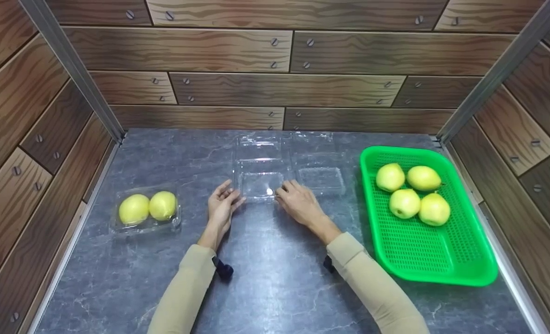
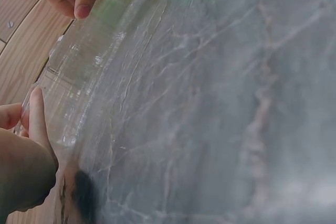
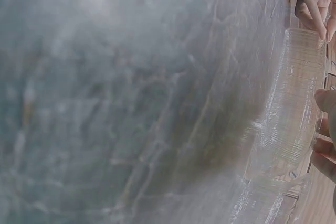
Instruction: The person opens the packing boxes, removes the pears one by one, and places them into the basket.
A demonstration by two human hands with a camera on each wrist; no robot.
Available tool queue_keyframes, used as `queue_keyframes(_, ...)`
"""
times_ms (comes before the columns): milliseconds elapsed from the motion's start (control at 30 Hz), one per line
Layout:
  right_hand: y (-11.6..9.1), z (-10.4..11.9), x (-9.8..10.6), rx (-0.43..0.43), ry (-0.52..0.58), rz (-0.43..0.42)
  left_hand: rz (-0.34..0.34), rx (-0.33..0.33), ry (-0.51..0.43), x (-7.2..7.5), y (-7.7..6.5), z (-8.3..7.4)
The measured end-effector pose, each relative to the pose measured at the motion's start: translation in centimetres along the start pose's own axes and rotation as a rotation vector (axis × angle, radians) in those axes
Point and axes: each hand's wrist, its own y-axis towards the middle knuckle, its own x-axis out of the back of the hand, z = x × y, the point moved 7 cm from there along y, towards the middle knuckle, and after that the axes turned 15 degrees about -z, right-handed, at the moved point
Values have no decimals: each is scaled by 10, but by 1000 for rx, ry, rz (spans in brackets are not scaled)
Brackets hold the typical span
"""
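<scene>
A clear plastic clamshell container lies open on the dark marbled table, its lid half toward the back wall. My left hand pinches its front left corner between thumb and fingers; the left wrist view shows the fingertips at the rim. On the front right corner, my right hand holds the rim with curled fingers. From the right wrist, the right thumb and fingers appear along the container's edge. A second open clear container lies just right of the first, partly behind the right hand.
On the left sits a clear container with two yellow-green pears inside. A green plastic basket stands on the right, with several similar pears toward its back. Wood-patterned walls enclose the table.
</scene>
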Motion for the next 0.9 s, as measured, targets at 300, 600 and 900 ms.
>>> queue_keyframes(300, 6, -9, -9, -37, 1, 85, -26, 5, -24, -7, 11, 0)
queue_keyframes(600, 12, -14, -15, -99, 21, 109, -48, -6, -23, -12, 16, -4)
queue_keyframes(900, 14, -17, -16, -128, 38, 103, -52, -15, -17, -12, 16, -4)
